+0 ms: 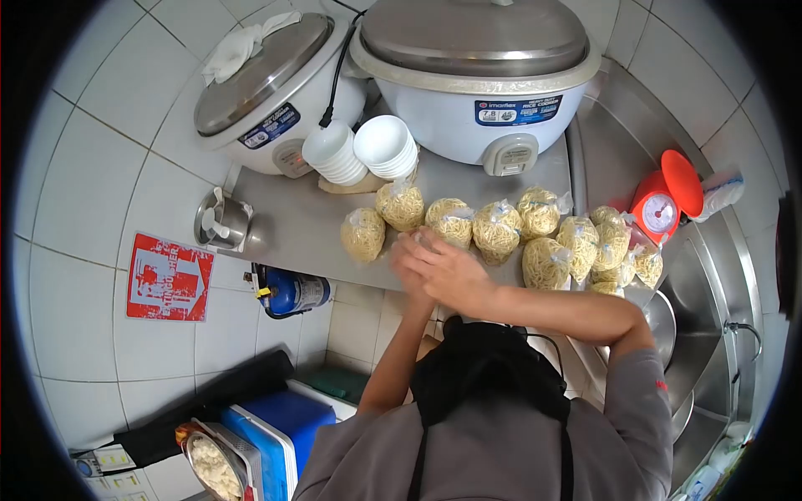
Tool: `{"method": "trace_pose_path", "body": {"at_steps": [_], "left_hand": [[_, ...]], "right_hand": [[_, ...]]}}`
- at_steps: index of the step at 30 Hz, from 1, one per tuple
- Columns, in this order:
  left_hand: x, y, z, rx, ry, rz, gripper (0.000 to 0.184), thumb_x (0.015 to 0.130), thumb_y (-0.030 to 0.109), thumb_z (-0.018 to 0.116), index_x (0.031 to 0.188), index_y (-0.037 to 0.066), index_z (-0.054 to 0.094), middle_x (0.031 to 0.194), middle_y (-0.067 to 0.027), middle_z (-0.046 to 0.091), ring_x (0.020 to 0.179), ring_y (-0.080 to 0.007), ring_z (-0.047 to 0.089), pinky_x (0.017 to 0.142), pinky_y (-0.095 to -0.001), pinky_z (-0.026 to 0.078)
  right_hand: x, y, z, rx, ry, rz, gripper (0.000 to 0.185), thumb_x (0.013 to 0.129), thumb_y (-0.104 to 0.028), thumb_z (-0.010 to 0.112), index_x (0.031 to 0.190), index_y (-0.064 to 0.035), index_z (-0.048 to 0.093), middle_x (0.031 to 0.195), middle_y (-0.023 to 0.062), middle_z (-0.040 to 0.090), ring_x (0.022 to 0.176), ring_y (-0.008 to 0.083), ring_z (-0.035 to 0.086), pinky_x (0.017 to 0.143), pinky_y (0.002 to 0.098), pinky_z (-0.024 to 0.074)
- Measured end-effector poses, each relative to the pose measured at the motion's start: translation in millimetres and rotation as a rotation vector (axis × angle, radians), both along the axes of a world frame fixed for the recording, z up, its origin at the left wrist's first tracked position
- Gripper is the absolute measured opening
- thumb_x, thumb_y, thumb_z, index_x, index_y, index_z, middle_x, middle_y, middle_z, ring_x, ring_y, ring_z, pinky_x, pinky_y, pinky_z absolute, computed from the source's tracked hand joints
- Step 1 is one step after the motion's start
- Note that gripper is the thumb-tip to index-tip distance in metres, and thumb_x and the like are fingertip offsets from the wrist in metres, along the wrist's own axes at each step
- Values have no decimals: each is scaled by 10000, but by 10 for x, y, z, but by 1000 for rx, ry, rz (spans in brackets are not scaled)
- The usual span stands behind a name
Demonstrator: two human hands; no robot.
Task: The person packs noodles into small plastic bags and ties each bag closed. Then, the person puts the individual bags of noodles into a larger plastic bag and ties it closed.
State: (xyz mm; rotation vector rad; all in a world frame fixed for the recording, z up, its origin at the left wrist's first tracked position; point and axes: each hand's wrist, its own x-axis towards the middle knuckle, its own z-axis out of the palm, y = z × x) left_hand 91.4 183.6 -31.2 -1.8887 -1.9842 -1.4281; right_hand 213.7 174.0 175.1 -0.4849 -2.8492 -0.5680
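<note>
My right hand (455,274) overlaps my left hand (406,263) beside noodle bags (497,233); can't tell if either grips anything. 2 bowl stacks (386,149) behind.

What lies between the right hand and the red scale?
Several clear bags of noodles lie between the right hand and the red scale, as the head view shows.

the person wears a dark grey shirt (501,455) with short, loose sleeves, a small red mark (661,385) on the right one. over it sits a black apron (493,371) with two narrow black straps (419,463).
</note>
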Motion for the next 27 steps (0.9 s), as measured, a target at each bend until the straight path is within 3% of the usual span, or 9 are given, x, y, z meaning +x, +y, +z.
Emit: {"method": "trace_pose_path", "body": {"at_steps": [3,6,9,10,13,17,19,23,27], "left_hand": [[131,-105,778,-208,141,-57,254,773,204,556,968,44,585,1071,-72,566,1093,-277,462,928,-440,304],[59,-92,827,-235,66,-193,192,775,172,562,932,67,592,1108,-64,551,1144,-271,435,959,-430,274],[-203,-116,818,-232,34,-473,167,763,173,610,898,74,610,1091,-42,557,1158,-255,433,947,-420,276],[-302,-115,863,-232,23,-583,160,758,177,628,881,76,618,1081,-34,561,1161,-249,433,941,-415,277],[-473,-87,1277,-324,8,-790,177,728,216,688,796,62,636,1046,-20,559,1151,-236,438,919,-399,288],[-319,-128,2263,-285,412,-606,135,690,191,715,734,83,647,832,-3,559,917,-206,507,864,-370,334],[-234,-204,2532,7,434,-559,142,638,176,706,765,121,676,792,20,555,830,-187,525,749,-321,346],[-207,-666,2755,223,28,-676,158,546,152,718,692,111,670,687,-4,554,755,-204,550,698,-339,393],[-222,-572,2406,-125,-95,-954,173,555,161,731,702,85,679,684,-5,576,756,-208,564,714,-326,408]], "right_hand": [[-89,213,-510,-46,-305,-329,302,761,-140,539,1027,-18,611,1100,112,557,1063,249,490,914,394,403],[-22,189,-461,-682,-329,-384,243,803,-171,525,968,-18,617,986,112,599,905,237,571,779,372,469],[158,425,-509,-1264,62,-207,259,874,-264,512,911,-30,615,794,70,602,705,203,580,622,333,472],[215,356,-245,-1752,256,-496,330,905,-361,493,812,-55,576,639,10,515,606,159,514,574,306,441],[394,521,-642,-2337,534,-398,318,914,-361,495,783,-76,544,634,-32,432,583,109,437,582,286,446],[528,297,-265,-2441,966,-119,308,934,-305,468,726,-77,469,626,-9,429,540,124,438,574,306,446],[555,-31,99,-2410,1176,127,264,938,-261,464,752,-75,480,646,8,445,546,141,464,595,313,462],[247,-279,-159,-2421,488,1129,185,919,-209,492,930,-30,537,826,148,568,621,227,560,627,348,496],[271,415,-254,-1940,216,649,217,855,-164,554,949,24,611,774,52,608,670,152,536,637,283,440]]}}
